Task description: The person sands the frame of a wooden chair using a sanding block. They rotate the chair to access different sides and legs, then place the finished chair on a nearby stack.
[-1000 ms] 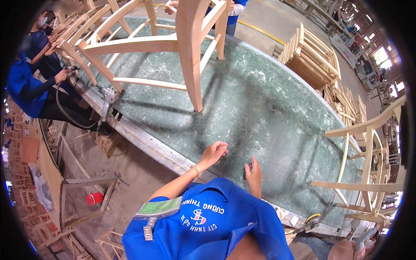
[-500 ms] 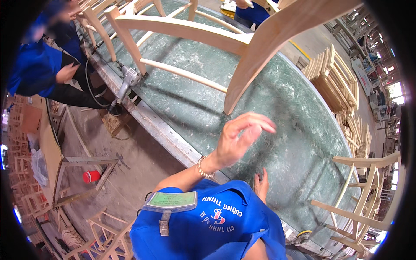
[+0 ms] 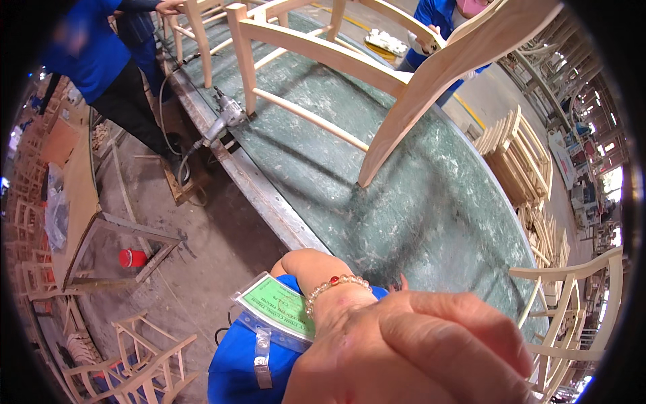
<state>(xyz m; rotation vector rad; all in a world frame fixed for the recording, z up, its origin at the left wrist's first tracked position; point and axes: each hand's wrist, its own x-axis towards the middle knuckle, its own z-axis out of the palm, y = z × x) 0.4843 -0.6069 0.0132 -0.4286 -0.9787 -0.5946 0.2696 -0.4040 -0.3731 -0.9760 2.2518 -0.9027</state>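
Observation:
Large and close, my left hand (image 3: 431, 343) is raised with its fingers bent and closed together. Any object inside its grip is hidden. A beaded bracelet (image 3: 340, 281) circles that wrist. Behind it, only fingertips of my right hand (image 3: 402, 281) show, low over the green-topped table (image 3: 437, 195); what they touch cannot be made out. Ahead, an unpainted wooden chair frame (image 3: 330, 60) lies on the table, its curved leg (image 3: 404, 128) reaching toward me. Neither hand visibly touches it.
An air-powered tool (image 3: 227, 116) with a hose rests at the table's left edge. Co-workers in blue stand at far left (image 3: 101, 60) and far side (image 3: 431, 20). Stacked wooden parts (image 3: 518, 155), chair frames (image 3: 579, 296) and a red container (image 3: 132, 258) surround the table.
My left hand has come up from above the table, much closer, fingers curling. The view has shifted, with the chair frame now slightly further right. The left co-worker stands more upright.

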